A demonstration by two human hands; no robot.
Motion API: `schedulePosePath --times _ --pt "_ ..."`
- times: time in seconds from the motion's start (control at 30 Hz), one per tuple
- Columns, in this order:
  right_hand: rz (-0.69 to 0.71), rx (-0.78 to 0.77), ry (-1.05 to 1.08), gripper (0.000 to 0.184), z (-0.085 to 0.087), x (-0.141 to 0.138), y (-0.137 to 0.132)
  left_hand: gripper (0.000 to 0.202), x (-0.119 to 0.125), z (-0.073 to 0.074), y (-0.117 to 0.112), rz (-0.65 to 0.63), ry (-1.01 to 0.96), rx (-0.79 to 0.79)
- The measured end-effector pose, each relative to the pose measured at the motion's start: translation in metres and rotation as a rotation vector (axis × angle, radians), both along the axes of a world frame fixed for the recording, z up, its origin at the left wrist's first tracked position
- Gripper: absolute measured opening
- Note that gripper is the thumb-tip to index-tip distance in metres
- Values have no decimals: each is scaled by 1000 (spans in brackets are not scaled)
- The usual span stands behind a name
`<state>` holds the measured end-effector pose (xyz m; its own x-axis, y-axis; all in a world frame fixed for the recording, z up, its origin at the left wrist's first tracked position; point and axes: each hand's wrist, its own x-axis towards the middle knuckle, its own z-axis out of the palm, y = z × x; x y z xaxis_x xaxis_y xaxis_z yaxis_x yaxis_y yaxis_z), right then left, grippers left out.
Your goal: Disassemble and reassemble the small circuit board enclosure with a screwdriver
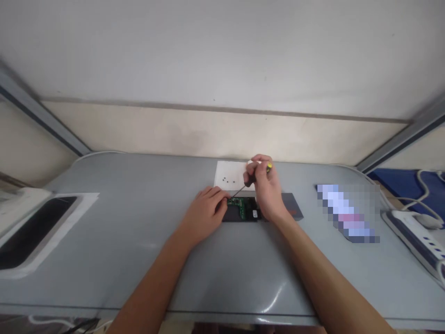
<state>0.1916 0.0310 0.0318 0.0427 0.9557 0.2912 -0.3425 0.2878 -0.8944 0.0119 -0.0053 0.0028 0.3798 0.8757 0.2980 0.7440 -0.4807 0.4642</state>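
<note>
A flat black device with a green circuit board [242, 208] lies in the middle of the grey table. My left hand [207, 211] grips its left end, thumb at the near side and fingers at the far side. A screwdriver [248, 182] with a dark and yellow handle is held in the closed fingers of my right hand [267, 188]. Its thin shaft slants down to the left, and the tip meets the board's upper left area, close to my left fingertips. Whether the tip sits in a screw is too small to tell.
Behind the device lies a white paper [231, 172] with several tiny dark pieces, apparently screws. A dark flat panel [292, 206] sits under my right wrist. At right are a pixelated phone-like object [346, 213] and a power strip [417, 236]; at left, a black tablet-like object [38, 232].
</note>
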Motion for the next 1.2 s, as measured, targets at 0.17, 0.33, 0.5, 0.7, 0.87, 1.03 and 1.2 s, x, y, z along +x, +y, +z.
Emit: schedulePosePath --times 0.17,0.33,0.5,0.7,0.87,1.03,1.2 --pt "33 -21 -55 31 -1 -2 -2 26 -1 0 -1 2 6 13" --pt "-223 28 -228 30 -13 -3 2 27 -2 -1 -1 -9 28 14" --pt "-243 137 -238 20 4 2 -3 28 -1 0 -2 -16 27 -2" --pt "-252 261 -748 8 29 63 -27 76 -15 7 -11 13 -159 -192" --pt "126 158 -1388 54 12 125 -47 96 -23 14 -14 -11 -124 -296" --pt "221 42 -1602 69 11 146 -56 93 -19 17 -13 2 -150 -401" --pt "267 -14 -1576 53 31 142 -51 93 -20 14 -12 -14 -130 -404"
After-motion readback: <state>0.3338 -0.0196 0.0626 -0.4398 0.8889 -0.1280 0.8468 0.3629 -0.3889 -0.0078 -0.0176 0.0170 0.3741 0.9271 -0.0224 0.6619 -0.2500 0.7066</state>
